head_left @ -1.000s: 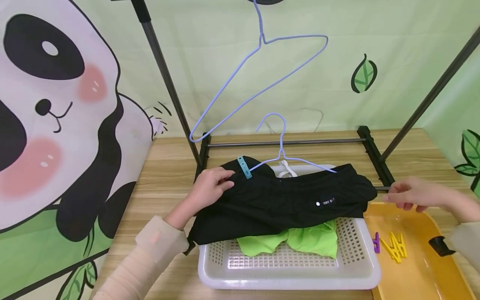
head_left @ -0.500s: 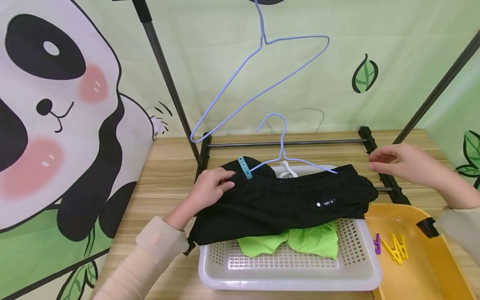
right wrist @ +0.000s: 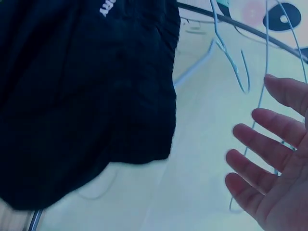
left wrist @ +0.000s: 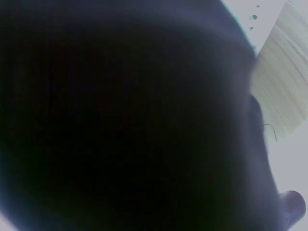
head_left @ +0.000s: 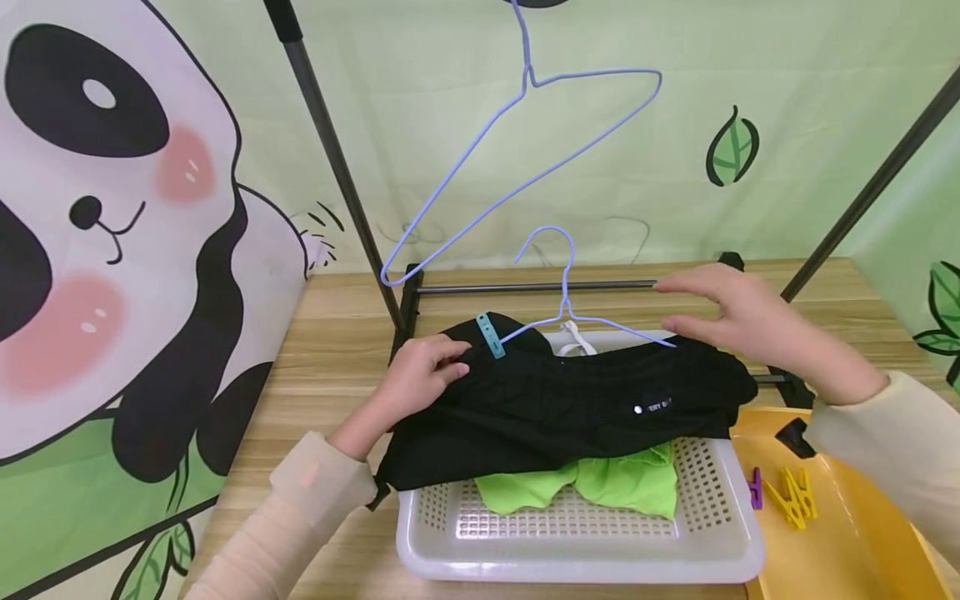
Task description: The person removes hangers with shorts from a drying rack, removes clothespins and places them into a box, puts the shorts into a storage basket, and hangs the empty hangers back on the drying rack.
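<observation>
Black pants (head_left: pixel 540 417) with a gathered waistband hang from a purple wire hanger (head_left: pixel 566 275) over a white basket (head_left: pixel 577 567). A teal clothespin (head_left: pixel 491 335) sits on the waistband at the hanger's left arm. My left hand (head_left: pixel 420 375) grips the pants' left end beside that clothespin. My right hand (head_left: pixel 738 312), fingers spread and thumb apart, is just above the right end of the waistband with nothing in it. The right wrist view shows my right palm (right wrist: pixel 284 178) apart from the pants (right wrist: pixel 96 96). Dark cloth (left wrist: pixel 120 120) fills most of the left wrist view.
Bright green cloth (head_left: pixel 622 483) lies in the basket. A yellow tray (head_left: pixel 840 533) on the right holds yellow clothespins (head_left: pixel 791 496) and a purple one (head_left: pixel 755 488). Another purple hanger (head_left: pixel 480 142) hangs above. Dark rack poles (head_left: pixel 330 142) and a low bar (head_left: pixel 487 289) stand behind.
My right hand has moved up and left from above the yellow tray to the right end of the pants, and its fingers have spread. The left hand stays in place.
</observation>
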`<state>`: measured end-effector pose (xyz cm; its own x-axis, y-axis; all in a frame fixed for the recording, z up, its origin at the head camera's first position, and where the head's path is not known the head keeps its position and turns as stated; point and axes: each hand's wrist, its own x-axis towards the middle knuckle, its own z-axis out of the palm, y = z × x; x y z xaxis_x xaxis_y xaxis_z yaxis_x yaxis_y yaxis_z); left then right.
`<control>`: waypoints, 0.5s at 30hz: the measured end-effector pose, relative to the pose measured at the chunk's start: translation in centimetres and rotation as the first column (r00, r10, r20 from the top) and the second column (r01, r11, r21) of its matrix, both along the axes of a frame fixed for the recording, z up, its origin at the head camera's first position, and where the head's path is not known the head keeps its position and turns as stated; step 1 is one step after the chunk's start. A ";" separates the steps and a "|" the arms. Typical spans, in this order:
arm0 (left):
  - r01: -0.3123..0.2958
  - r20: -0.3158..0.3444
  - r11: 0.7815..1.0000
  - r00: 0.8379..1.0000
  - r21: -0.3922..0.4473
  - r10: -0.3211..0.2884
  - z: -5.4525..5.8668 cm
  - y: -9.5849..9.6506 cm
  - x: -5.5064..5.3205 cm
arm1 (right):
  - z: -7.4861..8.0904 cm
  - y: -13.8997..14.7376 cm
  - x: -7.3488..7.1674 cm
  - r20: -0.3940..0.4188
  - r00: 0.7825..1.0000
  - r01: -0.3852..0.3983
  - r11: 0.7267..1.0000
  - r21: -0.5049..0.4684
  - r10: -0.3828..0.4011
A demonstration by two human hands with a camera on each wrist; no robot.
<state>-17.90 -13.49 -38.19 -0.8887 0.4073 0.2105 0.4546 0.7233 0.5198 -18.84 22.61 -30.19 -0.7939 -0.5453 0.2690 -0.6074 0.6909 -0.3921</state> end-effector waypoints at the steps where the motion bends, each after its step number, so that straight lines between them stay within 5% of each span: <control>1: 0.001 0.003 1.000 1.000 0.000 -0.001 0.0 0.0 0.0 | -0.1 -0.4 -0.1 -0.024 1.000 -0.017 1.000 -0.001 0.017; 7: 0.009 0.010 1.000 1.000 0.002 -0.009 0.0 -0.1 -0.1 | -0.8 -2.7 -0.5 -0.142 0.985 -0.098 0.995 0.010 0.098; 15: 0.023 -0.001 1.000 1.000 0.000 -0.023 -0.1 -0.2 -0.2 | -1.5 -5.3 -1.3 -0.319 0.922 -0.234 0.972 -0.005 0.220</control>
